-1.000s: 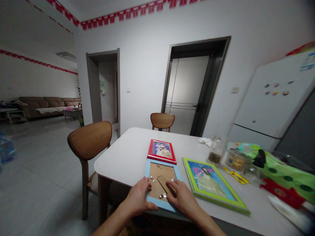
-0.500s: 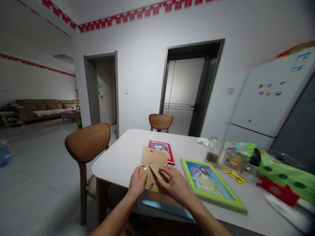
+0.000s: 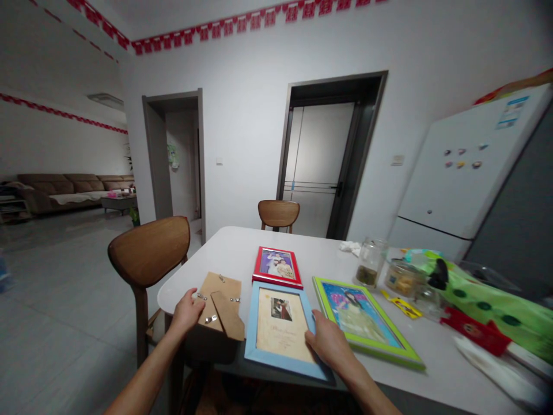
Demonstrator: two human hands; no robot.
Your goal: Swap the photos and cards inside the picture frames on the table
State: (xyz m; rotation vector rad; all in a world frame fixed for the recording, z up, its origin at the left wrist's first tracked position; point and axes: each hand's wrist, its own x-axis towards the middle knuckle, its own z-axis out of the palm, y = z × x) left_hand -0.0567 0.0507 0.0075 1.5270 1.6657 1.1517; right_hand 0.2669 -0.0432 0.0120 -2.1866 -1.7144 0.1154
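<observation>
My left hand grips the left edge of a brown photo-frame backing board, which has metal clips and a fold-out stand leg. The board is near the table's front left edge. My right hand is closed on the right side of a light-blue picture frame, thumb on its front. Face up, this frame shows a cream sheet with a small picture of a couple, and its lower part reaches past the table edge. A red picture frame lies just behind it. To the right rests a lime-green picture frame.
On the white table stand a glass jar and a lidded container, beside a yellow packet, a red box and a green bag. Wooden chairs stand at the left and far side.
My left hand has carried the backing board leftward. My right hand has let go of the board and taken the blue frame's right side. The blue frame's front is now exposed.
</observation>
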